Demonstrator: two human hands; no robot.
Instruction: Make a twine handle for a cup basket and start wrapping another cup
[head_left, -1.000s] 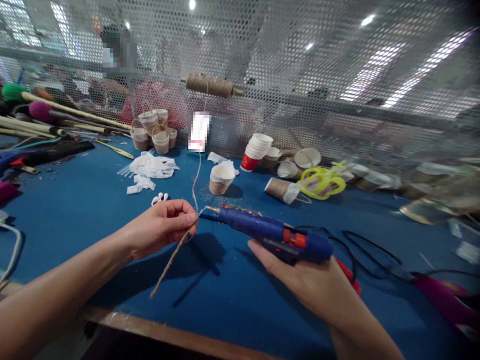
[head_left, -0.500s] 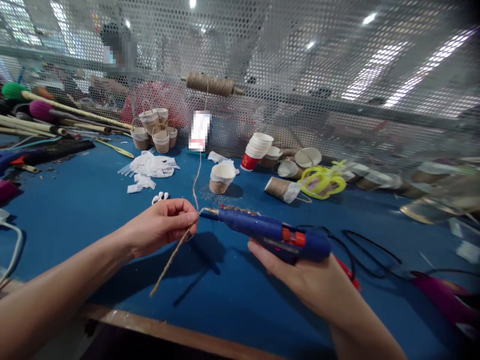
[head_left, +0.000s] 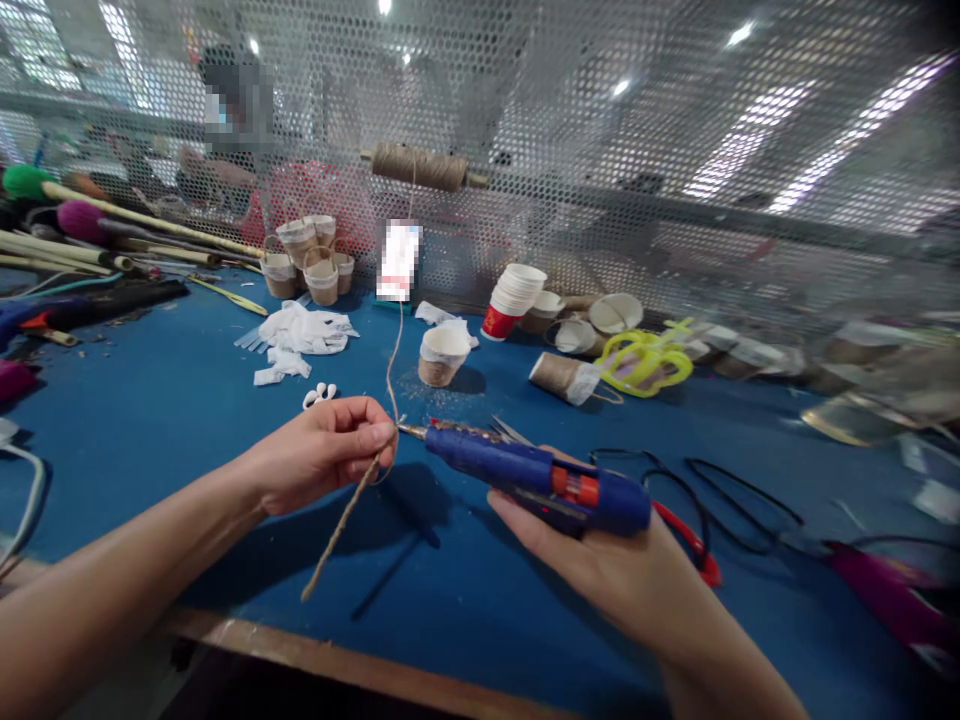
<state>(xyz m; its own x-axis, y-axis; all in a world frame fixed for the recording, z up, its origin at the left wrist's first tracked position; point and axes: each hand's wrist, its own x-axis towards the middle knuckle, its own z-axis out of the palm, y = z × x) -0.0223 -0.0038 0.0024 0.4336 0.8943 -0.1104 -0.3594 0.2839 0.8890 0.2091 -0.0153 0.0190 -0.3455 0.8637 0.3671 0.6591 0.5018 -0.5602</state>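
My left hand [head_left: 337, 450] pinches a length of brown twine [head_left: 341, 528] between thumb and fingers. From the pinch a twisted end hangs down to the left, while the strand above runs up to a twine spool [head_left: 420, 167] on the mesh. My right hand [head_left: 600, 570] is closed round a blue glue gun [head_left: 532, 475] with orange parts. Its metal nozzle points left, right by the twine at my left fingertips; whether it touches I cannot tell. Beyond the hands a small twine-wrapped cup [head_left: 442, 357] with a white lace rim stands upright.
Finished little baskets [head_left: 311, 262] stand back left, near white lace scraps [head_left: 304, 330]. Stacked paper cups [head_left: 514, 302], a tipped wrapped cup [head_left: 564, 378] and a yellow ribbon coil [head_left: 646, 362] lie right. Red-handled scissors [head_left: 694, 545] and a black cord [head_left: 739, 485] lie beside my right hand.
The glue gun in my right hand has shifted slightly left and down, its nozzle staying near the twine. More of the red-handled scissors shows behind it. My left hand is nearly still.
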